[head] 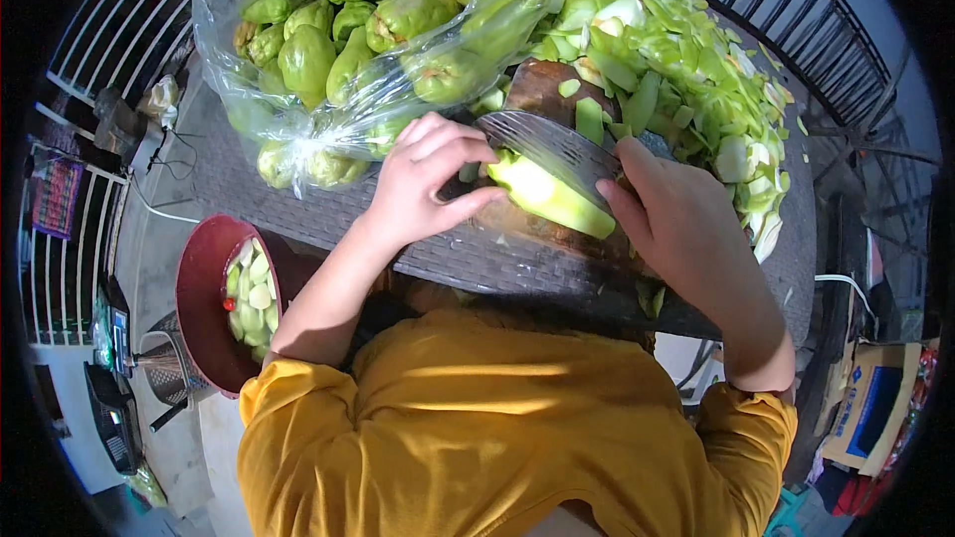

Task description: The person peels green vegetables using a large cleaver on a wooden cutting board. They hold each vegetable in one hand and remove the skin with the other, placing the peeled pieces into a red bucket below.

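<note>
A peeled chayote [550, 194] lies on a wooden chopping board [522, 227] at the near edge of the woven table. My left hand [433, 175] grips its left end between thumb and fingers. In my right hand [675, 216] is a broad knife [545, 138], its blurred blade along the far side of the chayote; the handle is hidden by my fingers. Unpeeled chayotes [306, 63] fill a clear plastic bag [298, 145] beyond my left hand. A large heap of green peelings [671, 67] spreads beyond my right hand.
A dark red bucket [201, 298] with peeled pieces [254, 291] stands low at the left, beside my left forearm. Beyond the peelings is a black metal rack [776, 22]. A cardboard box [869, 403] sits low at the right. A white cable [160, 210] runs near the table's left side.
</note>
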A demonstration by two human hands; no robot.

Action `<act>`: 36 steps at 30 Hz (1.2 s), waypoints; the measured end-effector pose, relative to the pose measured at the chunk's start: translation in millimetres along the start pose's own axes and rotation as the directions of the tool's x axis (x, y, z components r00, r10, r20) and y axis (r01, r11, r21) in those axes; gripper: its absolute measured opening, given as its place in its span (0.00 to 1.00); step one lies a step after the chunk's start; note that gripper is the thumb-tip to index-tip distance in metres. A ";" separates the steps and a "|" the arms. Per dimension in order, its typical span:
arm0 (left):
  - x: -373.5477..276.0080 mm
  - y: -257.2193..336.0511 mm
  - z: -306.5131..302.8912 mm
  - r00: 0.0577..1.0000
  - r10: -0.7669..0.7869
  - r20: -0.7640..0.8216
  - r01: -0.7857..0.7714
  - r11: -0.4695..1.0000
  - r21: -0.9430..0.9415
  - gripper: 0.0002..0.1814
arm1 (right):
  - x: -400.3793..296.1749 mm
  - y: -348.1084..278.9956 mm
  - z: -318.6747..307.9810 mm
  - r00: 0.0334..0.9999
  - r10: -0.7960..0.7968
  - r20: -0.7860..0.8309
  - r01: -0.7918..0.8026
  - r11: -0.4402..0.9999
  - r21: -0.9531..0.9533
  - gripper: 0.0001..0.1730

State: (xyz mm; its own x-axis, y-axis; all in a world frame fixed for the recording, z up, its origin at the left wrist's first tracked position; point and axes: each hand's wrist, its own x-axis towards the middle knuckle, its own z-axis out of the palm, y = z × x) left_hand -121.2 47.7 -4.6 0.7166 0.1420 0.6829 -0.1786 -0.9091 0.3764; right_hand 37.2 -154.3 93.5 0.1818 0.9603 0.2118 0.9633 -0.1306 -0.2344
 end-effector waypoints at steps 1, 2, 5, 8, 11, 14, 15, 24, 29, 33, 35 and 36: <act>1.2 0.6 -2.3 1.000 -0.011 -0.023 0.010 1.000 -0.020 0.17 | 0.0 -0.2 0.2 1.000 -0.001 0.001 0.001 1.000 -0.004 0.11; 3.3 1.5 -5.7 0.998 -0.021 -0.067 0.018 0.999 -0.043 0.15 | 0.1 -1.3 0.3 1.000 -0.003 0.002 0.003 1.000 -0.008 0.11; 13.1 1.9 -15.3 0.981 -0.066 -0.182 0.044 0.991 -0.125 0.11 | 1.0 -2.3 2.4 1.000 0.015 0.013 -0.014 0.999 -0.037 0.10; 35.0 10.0 -23.6 0.961 -0.109 -0.255 0.071 0.985 -0.155 0.07 | 1.9 1.4 6.6 1.000 -0.012 -0.011 0.012 0.999 -0.035 0.10; 75.7 25.2 -34.1 0.952 -0.097 -0.292 0.042 0.981 -0.190 0.08 | 6.5 9.0 6.5 0.999 -0.006 0.035 0.006 1.000 -0.010 0.10; 130.3 47.2 -44.8 0.954 0.007 -0.301 -0.084 0.966 -0.243 0.16 | 6.8 13.8 6.1 0.999 0.004 0.055 -0.004 1.000 0.001 0.11; 136.5 52.0 -40.3 0.959 0.031 -0.281 -0.094 0.972 -0.215 0.16 | 6.9 14.3 6.3 0.999 -0.004 0.049 0.004 1.000 0.002 0.11; 152.9 59.4 7.7 0.995 0.068 0.073 -0.069 0.998 0.007 0.18 | -3.9 13.3 15.5 0.996 0.047 0.078 -0.046 0.999 -0.014 0.12; 103.2 41.3 62.7 0.914 -0.270 0.301 0.252 0.963 0.099 0.33 | -8.5 4.7 19.3 0.987 0.067 0.146 -0.059 0.997 -0.053 0.13; 105.4 48.6 56.8 0.978 -0.074 0.194 0.049 0.990 0.131 0.34 | -11.7 4.0 25.9 0.977 0.136 0.164 -0.125 0.989 -0.076 0.14; 118.5 47.1 45.1 0.998 0.019 0.052 -0.026 0.989 0.143 0.36 | -10.9 3.7 26.9 0.982 0.121 0.144 -0.111 0.991 -0.078 0.15; 140.0 58.7 19.9 0.992 0.113 -0.053 -0.104 0.984 0.148 0.36 | -12.2 6.0 28.2 0.982 0.126 0.138 -0.115 0.990 -0.080 0.15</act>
State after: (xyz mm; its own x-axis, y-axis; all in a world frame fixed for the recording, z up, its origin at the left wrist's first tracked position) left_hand -18.0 6.4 100.7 0.6550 0.0594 0.7533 -0.1503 -0.9668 0.2069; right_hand 35.2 -159.9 62.7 0.2724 0.9610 0.0476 0.9486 -0.2599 -0.1808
